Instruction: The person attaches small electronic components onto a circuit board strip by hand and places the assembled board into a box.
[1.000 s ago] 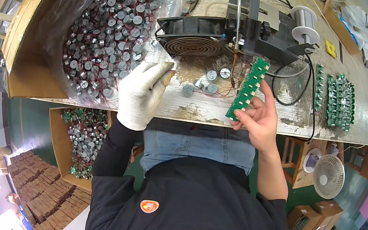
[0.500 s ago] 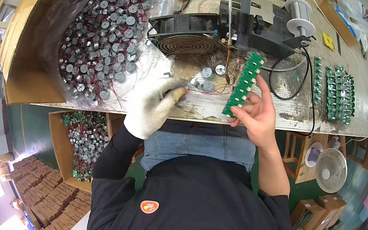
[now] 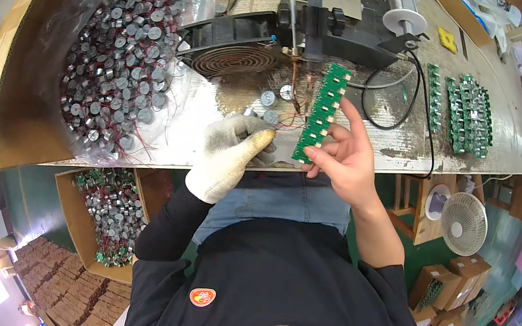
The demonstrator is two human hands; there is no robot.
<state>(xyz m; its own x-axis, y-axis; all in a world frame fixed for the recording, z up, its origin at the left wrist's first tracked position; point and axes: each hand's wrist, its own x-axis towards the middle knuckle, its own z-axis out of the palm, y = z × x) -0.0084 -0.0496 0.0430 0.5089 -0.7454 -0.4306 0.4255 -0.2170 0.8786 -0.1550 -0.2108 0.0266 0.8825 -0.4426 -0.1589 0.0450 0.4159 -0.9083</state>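
My right hand (image 3: 347,155), bare, grips a long green circuit board strip (image 3: 321,114) by its lower end and right edge, thumb in front. The strip tilts upright above the table's front edge, with small pale parts along it. My left hand (image 3: 229,157) wears a white glove with yellowed fingertips. Its thumb and fingers are pinched just left of the strip; what they hold, if anything, is hidden. Thin red wires run between these fingertips and the board. Beyond the glove lie several small round metal motors (image 3: 268,98). A soldering tip (image 3: 297,105) points down behind the strip.
A black fan (image 3: 234,55) and a soldering stand with a solder wire spool (image 3: 401,8) stand behind. At left, a cardboard box (image 3: 32,83) holds a plastic bag of motors (image 3: 122,64). Stacked green boards (image 3: 468,118) lie at right, beyond a black cable (image 3: 429,115).
The bench has shifted left in the view. My left hand has turned, its thumb now pressed over the fingers and closer to the strip. My right hand still holds the board.
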